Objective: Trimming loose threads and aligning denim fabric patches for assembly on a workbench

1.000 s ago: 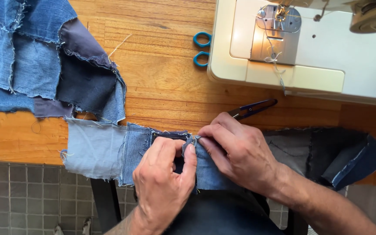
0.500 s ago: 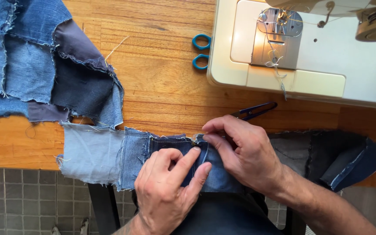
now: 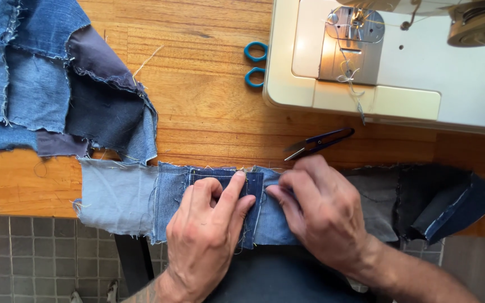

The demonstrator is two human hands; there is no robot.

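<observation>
A strip of joined denim patches (image 3: 119,193) hangs over the near edge of a wooden table (image 3: 209,106); it runs from pale blue at the left to near-black at the right. My left hand (image 3: 209,235) lies flat on a small dark-blue patch (image 3: 254,185), forefinger stretched along its seam. My right hand (image 3: 324,216) presses on the denim just to the right, fingertips pinching the fold by that patch. Both hands touch the cloth; neither lifts it.
A white sewing machine (image 3: 399,67) stands at the back right. Dark thread snips (image 3: 318,143) lie just beyond my right hand. Blue scissor handles (image 3: 255,63) show beside the machine. A larger denim patchwork (image 3: 46,84) covers the back left. Grey tiled floor (image 3: 23,258) lies below.
My left hand has slid right onto the dark-blue patch and flattened, forefinger extended. My right hand has shifted slightly right along the fold.
</observation>
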